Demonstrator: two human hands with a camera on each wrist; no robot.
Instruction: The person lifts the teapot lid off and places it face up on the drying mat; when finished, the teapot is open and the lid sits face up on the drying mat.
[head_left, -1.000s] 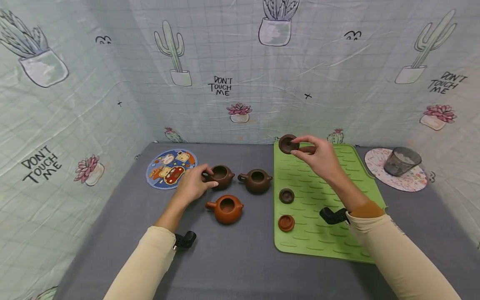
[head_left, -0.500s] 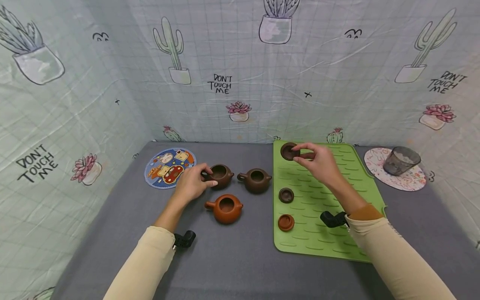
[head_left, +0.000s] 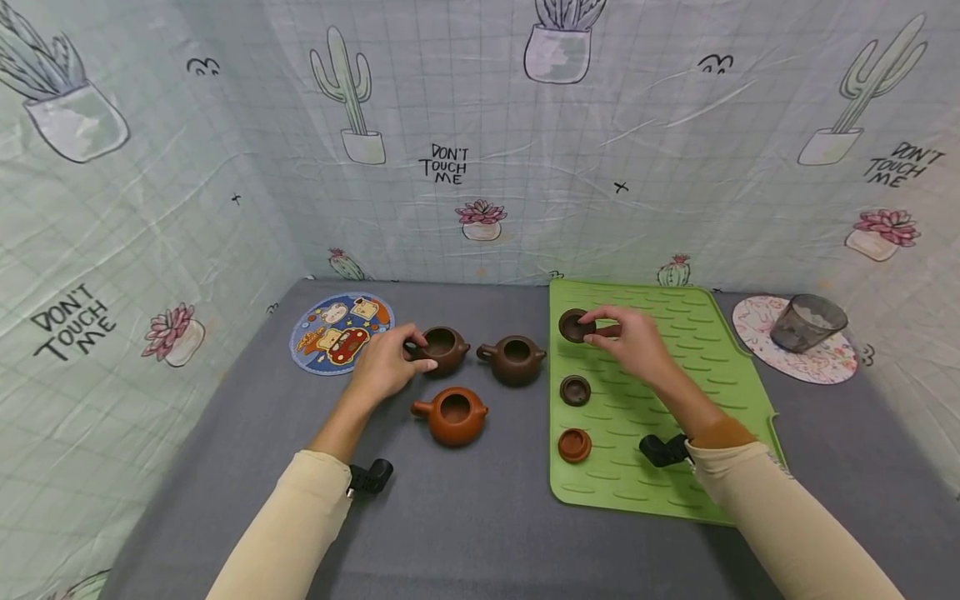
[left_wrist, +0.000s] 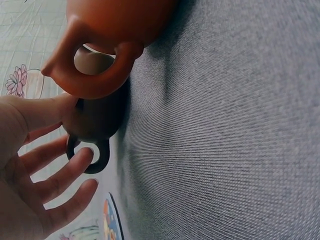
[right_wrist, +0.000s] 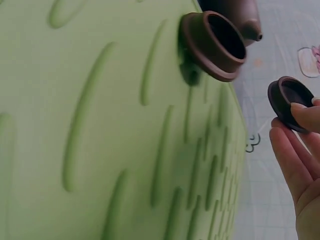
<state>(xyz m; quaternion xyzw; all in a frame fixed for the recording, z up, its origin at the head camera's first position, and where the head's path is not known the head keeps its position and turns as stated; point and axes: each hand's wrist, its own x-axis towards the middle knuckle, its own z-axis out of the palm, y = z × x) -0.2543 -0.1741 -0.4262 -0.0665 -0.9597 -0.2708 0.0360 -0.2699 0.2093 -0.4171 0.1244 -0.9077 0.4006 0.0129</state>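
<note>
My right hand [head_left: 628, 340] pinches a dark brown teapot lid [head_left: 576, 326] between thumb and fingers, over the far left of the green mat [head_left: 667, 392]. In the right wrist view the lid [right_wrist: 287, 100] shows its hollow underside. My left hand [head_left: 386, 363] holds a dark brown teapot [head_left: 447, 353] at its handle side, with the thumb against the body. A second brown teapot [head_left: 514, 363] stands to its right, and an orange-brown teapot [head_left: 456, 419] is nearer. All three are lidless. On the mat lie another dark lid [head_left: 575, 391] and an orange-brown lid [head_left: 574, 446].
A blue cartoon coaster [head_left: 322, 323] lies at the far left, beyond my left hand. At the far right a smoky glass [head_left: 806, 323] rests on a pale patterned coaster [head_left: 828, 372]. A printed cloth wall [head_left: 547, 225] closes off the back of the grey table [head_left: 465, 517].
My right hand has brought the dark lid down and nearer along the mat's left side. The left hand has stayed at the teapot. The head view has shifted slightly.
</note>
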